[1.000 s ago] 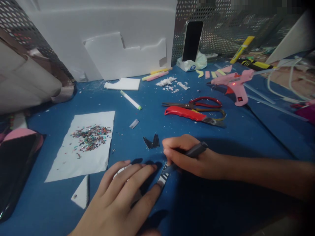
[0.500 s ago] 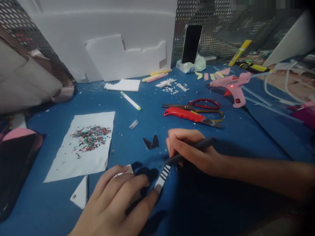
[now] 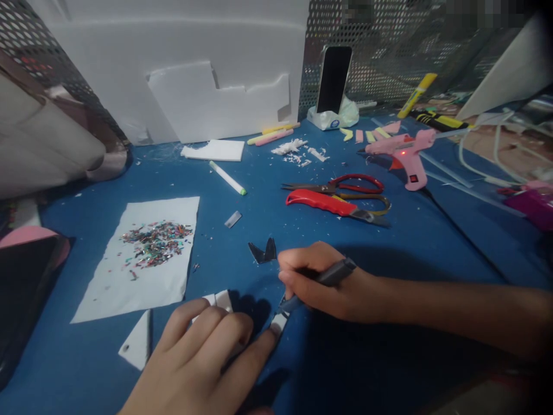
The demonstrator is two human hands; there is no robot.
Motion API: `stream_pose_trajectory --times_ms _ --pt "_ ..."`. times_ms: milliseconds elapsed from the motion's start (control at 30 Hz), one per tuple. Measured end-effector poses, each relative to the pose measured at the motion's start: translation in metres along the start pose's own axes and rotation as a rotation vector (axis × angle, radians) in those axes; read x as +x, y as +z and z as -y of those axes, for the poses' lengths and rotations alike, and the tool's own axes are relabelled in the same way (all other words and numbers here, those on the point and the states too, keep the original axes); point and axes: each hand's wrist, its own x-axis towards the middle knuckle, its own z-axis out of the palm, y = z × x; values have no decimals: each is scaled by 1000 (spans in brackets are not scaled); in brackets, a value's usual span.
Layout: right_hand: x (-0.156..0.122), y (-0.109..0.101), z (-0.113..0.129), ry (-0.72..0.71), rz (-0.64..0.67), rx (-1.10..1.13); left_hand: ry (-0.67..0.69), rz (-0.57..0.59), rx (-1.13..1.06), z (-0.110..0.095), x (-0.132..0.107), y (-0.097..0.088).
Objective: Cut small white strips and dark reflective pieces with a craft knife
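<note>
My right hand (image 3: 317,282) grips a dark marker (image 3: 328,278) with its tip on a small white strip (image 3: 277,323) that lies on the blue table (image 3: 389,259). My left hand (image 3: 203,363) lies flat with its fingers spread; the index fingertip presses the near end of the strip. White foam pieces (image 3: 218,300) peek out from under its fingers. A small black cut-out (image 3: 262,251) lies just beyond the hands.
A white sheet (image 3: 142,259) with coloured glitter bits lies at left, a foam offcut (image 3: 136,349) below it. Scissors (image 3: 345,185), a red cutter (image 3: 332,204), a pink glue gun (image 3: 404,153), a white marker (image 3: 227,177), a propped phone (image 3: 334,80) and foam boards (image 3: 216,104) stand farther back.
My right hand swung out and came back toward me, the marker tip returning to the strip. My left fingers slid slightly nearer. More of the strip is covered now.
</note>
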Motion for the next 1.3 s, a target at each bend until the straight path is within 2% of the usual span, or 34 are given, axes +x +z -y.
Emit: stream_pose_trajectory --times_ms 100,200,367,700,767,867,967,1100,1167,1300 --pt "0 0 1 -7 14 -8 -44 -24 -31 0 -1 0" --pt "0 -1 2 3 -2 19 -9 14 -11 -1 0 -1" --pt "0 -1 3 1 36 42 -44 -29 -12 -1 2 0" --pt "1 -1 2 8 10 34 -30 -6 -24 -1 0 -1" --pt "1 -1 2 13 16 54 -41 -31 -31 -2 1 -2" --pt "0 -1 1 19 34 132 -30 -4 -28 -1 1 -2" --pt "0 -2 -3 42 -54 259 -4 12 -13 0 1 -2" --pt "0 0 -6 -11 -183 367 10 -7 4 0 0 -2" --pt "0 2 -4 -42 -204 337 29 -8 -3 -1 -1 -2" --pt "0 6 5 -17 -138 112 16 -12 -22 -1 -2 -2"
